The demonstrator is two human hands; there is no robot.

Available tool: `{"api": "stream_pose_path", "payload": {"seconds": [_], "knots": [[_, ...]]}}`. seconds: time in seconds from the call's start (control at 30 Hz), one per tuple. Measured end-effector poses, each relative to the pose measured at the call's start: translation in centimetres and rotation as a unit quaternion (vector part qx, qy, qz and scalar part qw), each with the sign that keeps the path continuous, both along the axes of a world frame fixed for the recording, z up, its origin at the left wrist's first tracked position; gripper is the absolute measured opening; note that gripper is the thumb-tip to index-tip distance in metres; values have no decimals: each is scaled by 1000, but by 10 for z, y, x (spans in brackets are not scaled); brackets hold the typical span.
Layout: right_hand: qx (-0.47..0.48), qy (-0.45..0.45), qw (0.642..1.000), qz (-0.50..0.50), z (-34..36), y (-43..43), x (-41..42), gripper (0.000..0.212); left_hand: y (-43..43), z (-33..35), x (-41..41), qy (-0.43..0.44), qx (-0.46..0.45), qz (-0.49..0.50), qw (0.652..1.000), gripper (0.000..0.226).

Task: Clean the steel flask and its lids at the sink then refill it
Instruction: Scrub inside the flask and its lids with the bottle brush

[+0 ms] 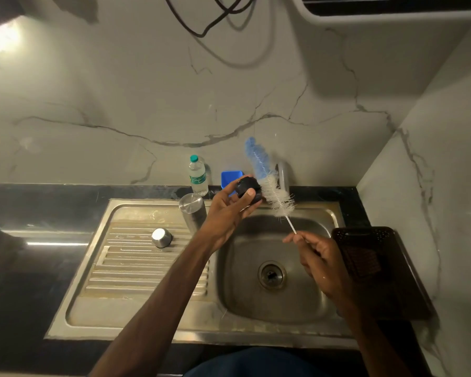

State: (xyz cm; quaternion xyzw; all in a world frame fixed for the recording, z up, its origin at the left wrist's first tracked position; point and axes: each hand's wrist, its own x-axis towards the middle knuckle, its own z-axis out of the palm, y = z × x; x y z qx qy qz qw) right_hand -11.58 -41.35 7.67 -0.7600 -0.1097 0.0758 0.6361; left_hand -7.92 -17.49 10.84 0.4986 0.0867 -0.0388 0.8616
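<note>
My left hand grips a black inner lid above the back edge of the sink basin. My right hand holds the thin white handle of a bottle brush, whose white and blue bristles slant up just right of the lid, touching or nearly touching it. The steel flask stands upside down at the back of the ribbed drainboard. A small steel cap lid rests upside down on the drainboard, left of the flask.
A plastic water bottle with a green cap and a blue tub stand on the black counter behind the sink. The steel tap rises behind the brush. A dark brown perforated tray lies right of the basin. Marble walls close the back and right.
</note>
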Motion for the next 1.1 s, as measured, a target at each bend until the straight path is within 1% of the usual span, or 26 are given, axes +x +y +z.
{"api": "stream_pose_path", "payload": {"seconds": [0.13, 0.23, 0.37, 0.5, 0.67, 0.73, 0.97, 1.1], "knots": [[-8, -2, 1000, -2, 3, -2, -4, 23, 3, 1, -3, -21, 47, 17, 999, 50], [-6, -4, 1000, -1, 6, 0, -1, 23, 1, 0, -6, -43, 119, 8, 992, 47], [-9, -9, 1000, -10, 4, -1, 2, 23, 5, 4, -5, -84, 186, 30, 979, 47], [-24, -14, 1000, -13, -5, -7, -3, 23, 17, 1, 0, -113, 224, 57, 966, 50], [-11, -4, 1000, -16, -12, -7, -7, 24, 20, 0, 2, -125, 265, 77, 953, 63], [-3, -3, 1000, -19, -12, -6, -8, 24, 19, 2, 3, -142, 283, 75, 946, 61], [-3, -20, 999, -32, -9, -4, -7, 24, 14, 5, 1, -139, 279, 40, 949, 55], [10, -28, 999, -32, -3, 2, -8, 25, 8, 10, -4, -126, 250, 2, 960, 57]]}}
